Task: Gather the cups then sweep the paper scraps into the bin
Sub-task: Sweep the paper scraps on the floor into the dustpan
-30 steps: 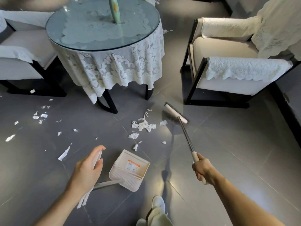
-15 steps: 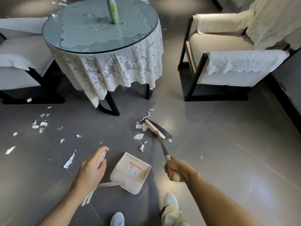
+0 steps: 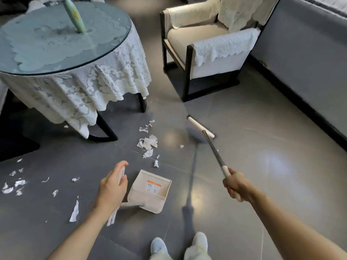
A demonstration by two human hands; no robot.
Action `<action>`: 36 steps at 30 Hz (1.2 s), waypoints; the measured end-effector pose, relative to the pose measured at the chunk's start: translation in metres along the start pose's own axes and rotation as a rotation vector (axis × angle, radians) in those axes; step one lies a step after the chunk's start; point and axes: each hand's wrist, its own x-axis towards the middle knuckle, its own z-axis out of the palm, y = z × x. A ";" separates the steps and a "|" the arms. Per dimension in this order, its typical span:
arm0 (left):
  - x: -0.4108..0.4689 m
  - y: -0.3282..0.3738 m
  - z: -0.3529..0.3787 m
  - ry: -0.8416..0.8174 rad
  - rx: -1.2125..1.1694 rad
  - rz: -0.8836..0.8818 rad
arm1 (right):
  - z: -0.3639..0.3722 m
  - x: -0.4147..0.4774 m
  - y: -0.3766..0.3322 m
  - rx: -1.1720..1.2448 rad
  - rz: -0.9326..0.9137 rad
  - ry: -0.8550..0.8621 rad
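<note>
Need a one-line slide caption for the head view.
Left hand grips the dustpan handle while the right hand holds the broom, its head right of the paper scraps.

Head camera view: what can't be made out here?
In the head view:
Green object on the table: its top is cut off by the upper edge.
Dustpan label: print too small to read.
Lace cloth hides whatever lies under the table.
Bin and cups: none within this view.
</note>
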 end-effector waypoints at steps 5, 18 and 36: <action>0.024 -0.010 0.000 0.030 0.055 -0.024 | -0.039 0.034 0.037 0.097 0.142 -0.002; 0.043 -0.016 -0.004 0.038 0.107 0.015 | 0.084 -0.001 -0.033 0.493 0.255 -0.324; 0.069 0.000 -0.010 0.152 -0.051 -0.177 | 0.077 0.074 -0.219 -0.438 -0.289 -0.198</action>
